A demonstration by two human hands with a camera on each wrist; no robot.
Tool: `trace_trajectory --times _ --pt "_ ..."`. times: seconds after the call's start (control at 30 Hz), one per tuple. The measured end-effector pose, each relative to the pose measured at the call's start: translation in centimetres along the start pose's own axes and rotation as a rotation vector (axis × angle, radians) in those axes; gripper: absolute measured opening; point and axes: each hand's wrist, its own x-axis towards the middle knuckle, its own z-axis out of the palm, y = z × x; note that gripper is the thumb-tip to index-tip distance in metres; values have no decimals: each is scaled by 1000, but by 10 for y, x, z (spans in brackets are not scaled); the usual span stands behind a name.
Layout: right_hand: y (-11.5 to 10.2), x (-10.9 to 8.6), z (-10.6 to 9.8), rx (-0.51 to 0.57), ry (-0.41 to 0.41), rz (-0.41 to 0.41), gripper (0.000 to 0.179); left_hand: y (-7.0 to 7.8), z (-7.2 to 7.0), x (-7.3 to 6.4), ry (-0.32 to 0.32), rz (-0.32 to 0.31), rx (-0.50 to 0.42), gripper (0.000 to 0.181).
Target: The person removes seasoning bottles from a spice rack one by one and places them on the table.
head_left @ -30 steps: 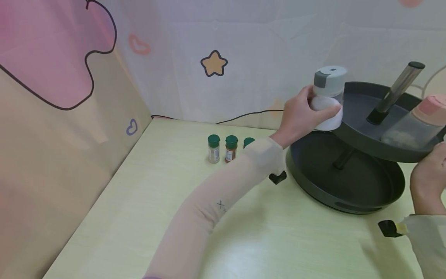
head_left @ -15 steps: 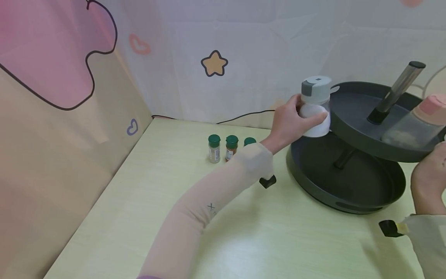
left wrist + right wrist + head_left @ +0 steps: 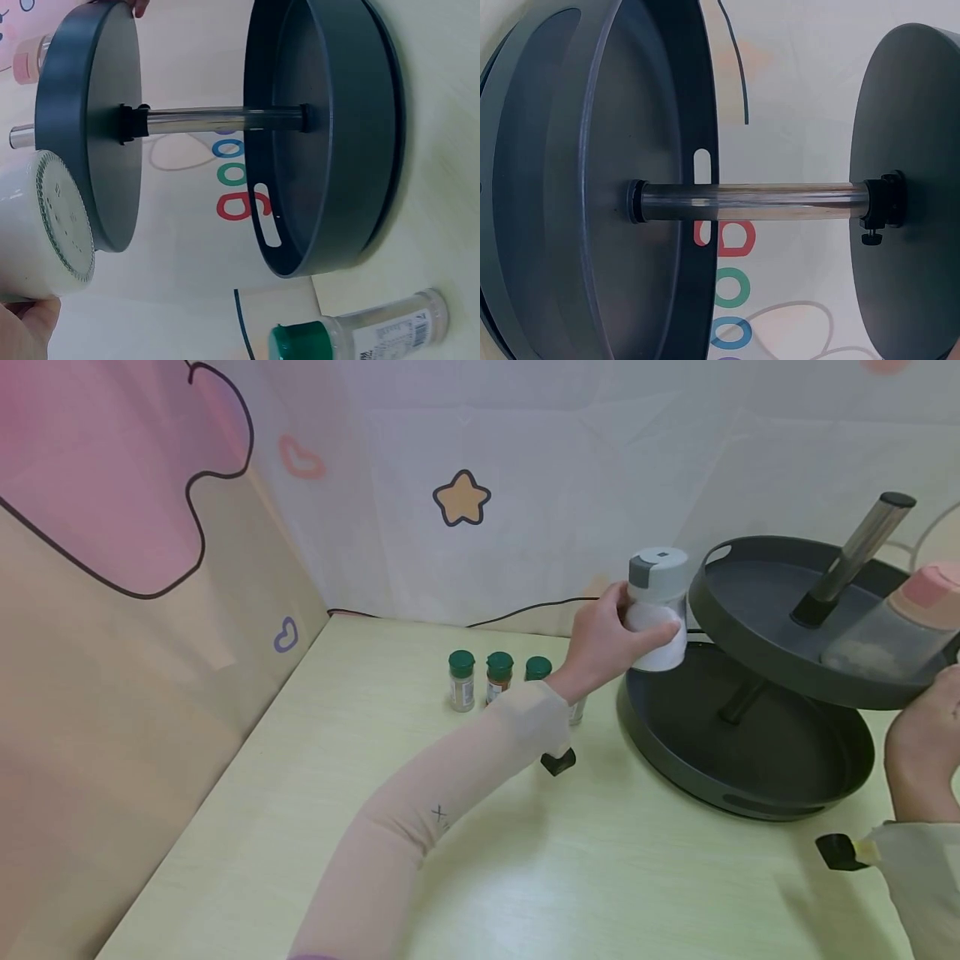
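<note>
In the head view my left hand grips a white-bodied seasoning jar with a white and grey lid, upright and raised beside the upper tier's left rim. The left wrist view shows the jar's round base from below, with a thumb against it. The dark two-tier round tray stands on the table at the right. At the right edge, my right hand holds the upper tier's rim; its fingers are partly out of frame. A clear jar with a pink lid stands on that tier.
Several small spice bottles with green caps stand left of the tray, one partly behind my left wrist. A metal post rises from the upper tier. A printed wall sheet hangs behind the table, with a thin black cable along its foot.
My left hand has moved left and down with the seasoning jar, away from over the upper tier, uncovering its left rim. The right hand and the tray have stayed in place.
</note>
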Motion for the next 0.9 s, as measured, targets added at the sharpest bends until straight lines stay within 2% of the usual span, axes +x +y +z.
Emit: trace_trajectory --times 0.13,0.33,0.53,0.77,0.9 --pt "2 1 0 39 11 -11 32 -7 -1 -3 -8 3 3 51" --pt "2 -1 0 -16 21 1 23 -16 -2 -8 -22 -9 3 52" --pt "2 -2 -2 -132 -5 22 25 -24 -3 -12 -28 -51 4 57" --pt "3 -1 -2 -100 -18 22 21 -33 -3 -16 -43 -62 1 57" --pt "3 -1 -1 -149 -15 36 20 -38 -4 -19 -46 -78 3 59"
